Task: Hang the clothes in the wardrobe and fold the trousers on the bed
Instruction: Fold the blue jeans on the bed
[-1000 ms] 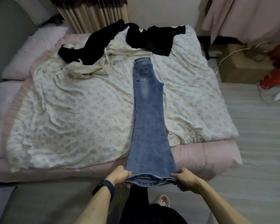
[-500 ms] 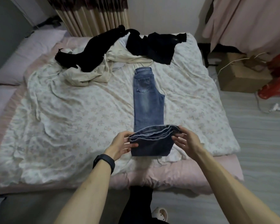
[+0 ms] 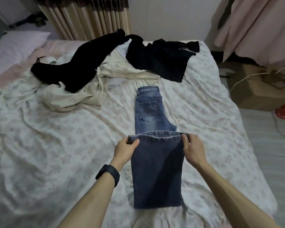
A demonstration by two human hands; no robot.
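- Bed (image 3: 56, 145): its floral sheet carried every garment. I had leaned in over it, where a second earlier I stood at its foot.
- Trousers (image 3: 156, 175): blue jeans lay lengthwise at mid-bed, waistband away from me. A second earlier they lay at full length with the hem at the foot edge. Now the lower legs lay doubled over the upper legs, showing darker, so the first fold was, in my judgement, nearly made.
- Black clothes (image 3: 72, 69) and cream garment (image 3: 122, 69): heaped near the head of the bed, as in both earlier frames. The hanging step looked untouched.
- Left hand (image 3: 124, 149) and right hand (image 3: 193, 149): one at each end of the hem, fingers (image 3: 184, 139) curled and pinching the denim.
- Hem (image 3: 158, 137): half a second earlier it was held raised at about mid-leg. Now it had been carried farther, just short of the back pocket (image 3: 147, 112), still gripped and not yet released.
- Wristband (image 3: 108, 175): black, on my left wrist.
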